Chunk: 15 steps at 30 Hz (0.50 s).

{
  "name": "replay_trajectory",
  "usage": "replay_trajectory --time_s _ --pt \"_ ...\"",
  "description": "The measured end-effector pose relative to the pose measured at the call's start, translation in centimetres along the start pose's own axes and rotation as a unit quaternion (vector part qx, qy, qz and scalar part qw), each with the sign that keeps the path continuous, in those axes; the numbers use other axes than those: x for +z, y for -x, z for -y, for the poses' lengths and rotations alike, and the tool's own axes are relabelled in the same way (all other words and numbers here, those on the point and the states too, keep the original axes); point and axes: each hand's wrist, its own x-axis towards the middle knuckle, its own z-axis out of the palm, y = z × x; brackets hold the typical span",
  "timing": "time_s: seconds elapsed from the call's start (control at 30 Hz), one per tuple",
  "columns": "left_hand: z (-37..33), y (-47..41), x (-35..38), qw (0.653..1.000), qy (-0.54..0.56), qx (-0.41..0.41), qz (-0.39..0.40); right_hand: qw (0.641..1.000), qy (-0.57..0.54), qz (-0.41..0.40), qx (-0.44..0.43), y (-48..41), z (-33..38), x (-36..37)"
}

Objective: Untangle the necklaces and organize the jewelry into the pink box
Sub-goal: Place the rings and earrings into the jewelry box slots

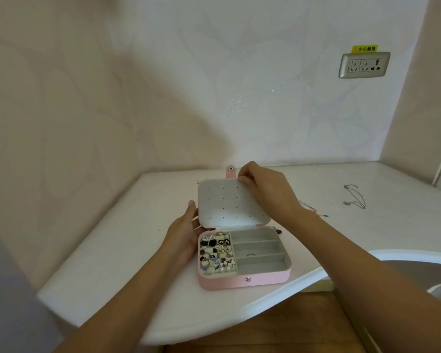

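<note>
The pink box [242,282] sits at the centre of the frame, a little below the middle, on the white top, with a metal snap [247,279] on its front wall. Its lid [229,202] is raised open, showing a pale grey lining dotted with small holes, and the pink clasp tab [231,171] sticks up from its far edge. The left compartment is crowded with earrings [217,253]. The grey slots on the right hold one ring [251,254]. A thin silver necklace [354,197] lies loose at centre right, well apart from the box. A second fine chain [308,206] lies nearer, just right of the lid.
</note>
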Motion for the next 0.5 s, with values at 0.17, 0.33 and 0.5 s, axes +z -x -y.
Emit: replay_trajectory --time_s 0.17,0.33,0.5 --pt "0.2 0.0 -0.3 0.998 -0.035 0.005 0.051 0.985 -0.036 -0.081 -0.149 7.5 0.3 -0.6" --pt "0.4 0.2 -0.5 0.994 -0.086 0.053 0.051 0.982 -0.049 0.005 -0.183 12.8 -2.0 1.4" --pt "0.8 0.3 -0.2 0.991 -0.104 0.074 0.035 0.980 -0.052 0.070 -0.176 14.0 -2.5 2.8"
